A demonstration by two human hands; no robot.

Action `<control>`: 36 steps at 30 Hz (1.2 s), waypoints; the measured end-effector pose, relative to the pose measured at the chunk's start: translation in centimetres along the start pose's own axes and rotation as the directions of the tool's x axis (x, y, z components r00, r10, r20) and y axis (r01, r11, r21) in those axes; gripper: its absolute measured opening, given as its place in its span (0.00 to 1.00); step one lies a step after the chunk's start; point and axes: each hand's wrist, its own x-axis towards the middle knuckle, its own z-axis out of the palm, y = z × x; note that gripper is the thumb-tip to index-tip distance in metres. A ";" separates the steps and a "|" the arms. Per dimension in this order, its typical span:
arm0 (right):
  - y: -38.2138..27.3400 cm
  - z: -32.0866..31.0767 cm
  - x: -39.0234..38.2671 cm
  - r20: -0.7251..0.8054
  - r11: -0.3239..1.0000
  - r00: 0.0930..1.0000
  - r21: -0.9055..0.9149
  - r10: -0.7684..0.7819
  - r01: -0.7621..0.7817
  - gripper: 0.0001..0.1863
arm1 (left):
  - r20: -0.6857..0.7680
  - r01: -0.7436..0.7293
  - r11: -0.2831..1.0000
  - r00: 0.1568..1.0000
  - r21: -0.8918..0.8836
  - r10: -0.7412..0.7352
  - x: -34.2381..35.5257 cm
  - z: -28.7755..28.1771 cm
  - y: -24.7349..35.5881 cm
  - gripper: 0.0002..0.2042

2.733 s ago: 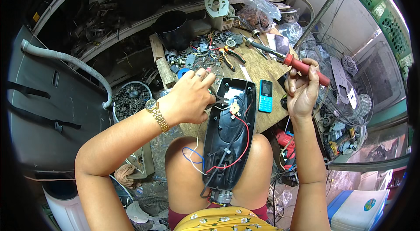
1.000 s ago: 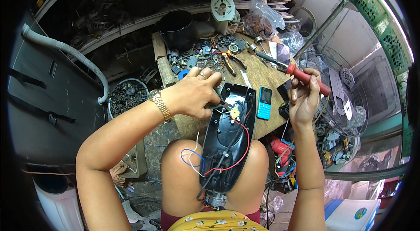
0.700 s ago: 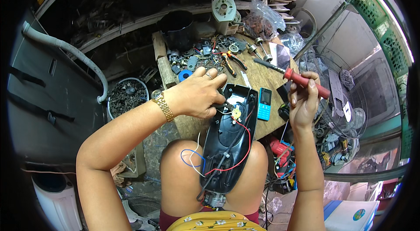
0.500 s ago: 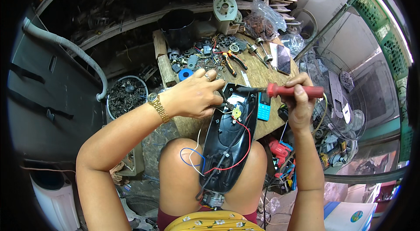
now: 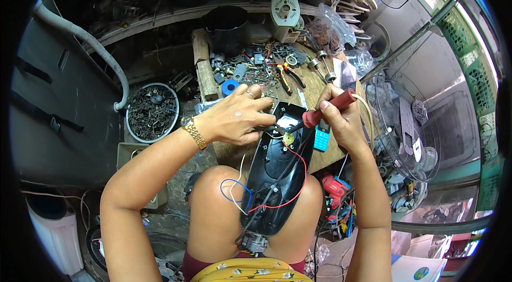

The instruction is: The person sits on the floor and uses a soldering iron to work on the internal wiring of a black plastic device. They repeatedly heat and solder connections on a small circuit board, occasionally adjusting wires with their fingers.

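Observation:
My right hand is closed on a red-handled soldering iron, its dark front pointing down-left toward a small yellow component inside a long black plastic housing. My left hand is closed on dark pliers at a white wire beside that component; their jaws are small and dim. The housing rests across my thighs, its far end at the bench edge, with a metal assembly at its near end. Red, blue and white wires loop over it. A teal phone lies right of it, partly behind the iron.
The wooden bench holds scattered parts, orange-black pliers, a blue roll and a black bucket. A tub of scrap stands left. Fan grilles and red tools are at right, a grey panel far left.
My right hand has swung left and turned, bringing the iron down from above the bench to the component in the housing. My left hand stays at about the same place on the pliers.

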 end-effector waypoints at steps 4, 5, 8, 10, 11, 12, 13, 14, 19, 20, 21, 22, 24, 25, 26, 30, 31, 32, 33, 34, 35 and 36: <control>-0.1 0.3 0.2 -0.006 1.000 1.000 0.027 -0.001 0.001 0.12 | 0.006 -0.013 1.000 1.000 -0.010 0.013 0.0 0.1 -0.2 0.14; -0.1 0.3 0.2 -0.003 1.000 1.000 0.025 0.010 -0.010 0.12 | 0.010 -0.013 1.000 1.000 -0.004 0.013 0.0 0.1 -0.2 0.14; 0.1 0.3 0.2 -0.003 1.000 1.000 0.024 0.008 -0.008 0.12 | 0.022 -0.012 1.000 1.000 0.012 0.012 0.1 -0.1 -0.2 0.14; 0.1 0.4 0.2 0.001 0.998 1.000 0.056 0.016 -0.016 0.13 | 0.031 -0.010 1.000 0.999 0.019 0.009 0.1 -0.2 -0.2 0.14; -0.1 0.6 0.1 0.007 0.996 1.000 0.087 0.030 -0.030 0.13 | 0.025 -0.012 1.000 1.000 0.020 0.012 0.0 -0.2 -0.2 0.13; -0.3 0.7 0.2 0.014 0.992 0.999 0.117 0.044 -0.045 0.13 | 0.018 -0.014 1.000 1.000 0.022 0.014 0.0 -0.1 -0.2 0.13; -0.2 0.8 0.2 0.013 0.993 0.999 0.112 0.039 -0.041 0.13 | 0.012 -0.016 1.000 1.000 0.023 0.016 0.0 -0.1 -0.3 0.13; -0.3 0.7 0.2 0.008 0.994 0.999 0.105 0.037 -0.037 0.14 | -0.008 -0.025 0.999 1.000 0.029 0.025 0.1 -0.1 -0.2 0.12; 0.6 0.5 0.4 -0.026 0.999 0.999 -0.027 -0.034 0.034 0.14 | 0.018 -0.029 0.999 0.999 0.043 0.029 0.4 -0.1 -0.3 0.13; 0.7 0.5 0.5 -0.028 0.998 0.999 -0.054 -0.036 0.034 0.15 | -0.004 -0.037 0.998 0.999 0.051 0.037 0.4 0.1 -0.4 0.14; 0.8 0.5 0.5 -0.029 0.996 0.999 -0.081 -0.037 0.034 0.15 | -0.025 -0.044 0.997 0.999 0.058 0.046 0.4 0.4 -0.5 0.14; 0.7 0.8 0.6 -0.029 0.999 0.999 -0.051 -0.016 0.015 0.15 | -0.047 -0.051 0.997 0.997 0.065 0.054 0.4 0.6 -0.6 0.15; 0.3 1.3 0.8 -0.034 1.000 0.999 0.001 0.029 -0.029 0.15 | -0.023 -0.056 0.996 0.998 0.072 0.057 0.6 0.9 -0.6 0.16; 0.5 1.2 0.9 -0.034 0.999 0.999 -0.013 0.038 -0.038 0.14 | -0.011 -0.057 0.996 0.998 0.075 0.058 0.7 1.1 -0.6 0.16; 0.9 1.1 1.0 -0.036 0.999 0.998 -0.024 0.042 -0.043 0.14 | -0.020 -0.061 0.996 0.998 0.068 0.062 0.7 1.1 -0.6 0.17; 1.1 1.0 1.4 -0.028 0.997 1.000 -0.075 0.012 -0.014 0.14 | -0.031 -0.061 0.997 0.998 0.053 0.063 0.6 1.4 -0.8 0.17; 1.2 0.9 1.5 -0.026 0.996 0.999 -0.084 0.024 -0.026 0.13 | -0.027 -0.058 0.997 0.998 0.053 0.060 0.6 1.6 -0.9 0.17; 1.3 0.8 1.6 -0.026 0.995 0.999 -0.096 0.037 -0.039 0.13 | -0.043 -0.057 0.997 0.997 0.047 0.059 0.5 1.7 -0.9 0.17; 1.5 0.8 1.7 -0.027 0.993 0.998 -0.107 0.049 -0.052 0.13 | -0.058 -0.055 0.998 0.997 0.041 0.058 0.5 1.8 -0.9 0.17; 1.7 0.8 1.8 -0.037 0.993 0.998 -0.106 0.052 -0.056 0.13 | -0.074 -0.054 0.998 0.996 0.035 0.056 0.5 2.0 -0.9 0.17; 2.0 0.9 1.9 -0.047 0.993 0.997 -0.105 0.056 -0.061 0.12 | -0.077 -0.049 0.998 0.996 0.027 0.051 0.4 2.0 -0.9 0.17; 2.2 0.9 2.0 -0.057 0.992 0.997 -0.103 0.060 -0.066 0.12 | -0.079 -0.044 0.999 0.996 0.020 0.046 0.4 2.0 -0.9 0.17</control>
